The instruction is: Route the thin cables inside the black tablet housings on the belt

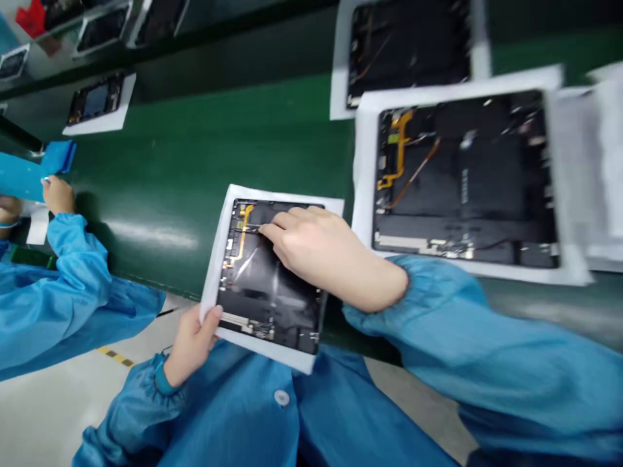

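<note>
An opened tablet [292,305] with dark innards lies on a white sheet [287,363] at the near edge of the bench, tilted slightly. My left hand [189,340] grips its lower left corner, the thumb on top at the rim. Over the tablet's upper part, my right hand [311,246] is closed in a pinch on thin metal tweezers [249,228]. Their tips reach the orange flex cable [244,237] along the left side; whether they touch it I cannot tell. The palm hides the tablet's upper right area.
Right of my work lies another opened tablet [452,194] on white sheeting, with a further tablet [409,45] behind it. A green work surface [214,143] runs across. At left, a co-worker's hand [59,194] holds something blue. More tablets [97,100] stand far left.
</note>
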`<state>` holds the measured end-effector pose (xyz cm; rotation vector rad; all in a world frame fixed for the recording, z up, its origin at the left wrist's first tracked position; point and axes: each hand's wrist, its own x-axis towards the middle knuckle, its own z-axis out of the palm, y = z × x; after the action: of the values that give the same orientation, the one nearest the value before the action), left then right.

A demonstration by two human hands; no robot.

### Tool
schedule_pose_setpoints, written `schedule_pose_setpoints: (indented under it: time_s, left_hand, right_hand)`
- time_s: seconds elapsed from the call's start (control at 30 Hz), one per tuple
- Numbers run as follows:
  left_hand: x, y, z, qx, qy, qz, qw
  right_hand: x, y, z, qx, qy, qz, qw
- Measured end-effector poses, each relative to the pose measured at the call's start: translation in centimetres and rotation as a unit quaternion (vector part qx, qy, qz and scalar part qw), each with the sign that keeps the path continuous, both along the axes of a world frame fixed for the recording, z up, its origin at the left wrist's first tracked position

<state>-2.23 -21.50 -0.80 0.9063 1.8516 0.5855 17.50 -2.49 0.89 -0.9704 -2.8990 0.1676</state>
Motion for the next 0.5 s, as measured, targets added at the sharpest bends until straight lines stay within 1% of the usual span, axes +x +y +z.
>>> schedule_pose_setpoints:
  time_s: [0.07,0.17,0.23,0.27,0.3,0.33,0.37,0.4,0.43,0.47,0.5]
  left_hand:
    - [-3.0,0.7,0.1,0.058,0.084,0.045,0.994]
    - [-8.9,2.5,0.6,0.096,0.199,0.063,0.973]
    - [-12.7,4.1,1.3,0.097,0.259,0.061,0.959]
    - [-14.2,4.8,1.8,0.089,0.303,0.047,0.948]
    - [-15.4,5.6,2.2,0.067,0.353,0.013,0.933]
    - [-16.1,6.3,2.6,0.045,0.409,-0.024,0.911]
    - [-16.3,7.0,2.8,0.037,0.472,-0.049,0.880]
    - [-16.0,7.7,3.0,0.047,0.529,-0.067,0.845]
    - [-15.2,8.4,3.1,0.075,0.573,-0.075,0.813]
    - [-13.8,9.0,3.0,0.115,0.596,-0.081,0.790]
    - [-12.1,9.8,2.8,0.157,0.596,-0.093,0.782]
  right_hand:
    - [0.3,0.7,0.0,0.030,0.017,-0.037,0.999]
    - [0.7,1.7,-0.3,0.047,0.030,-0.076,0.996]
    - [0.6,1.9,-0.6,0.034,0.040,-0.081,0.995]
    - [0.4,1.9,-0.6,0.024,0.045,-0.077,0.996]
    - [0.2,1.9,-0.6,0.015,0.048,-0.073,0.996]
    - [0.0,1.9,-0.5,0.009,0.049,-0.069,0.996]
    - [-0.1,2.2,-0.4,0.006,0.049,-0.068,0.996]
    - [-0.3,2.7,-0.3,0.007,0.047,-0.073,0.996]
    - [-0.3,3.6,-0.1,0.009,0.044,-0.087,0.995]
    - [-0.3,4.8,0.0,0.013,0.041,-0.109,0.993]
    - [-0.1,6.3,0.1,0.016,0.039,-0.137,0.990]
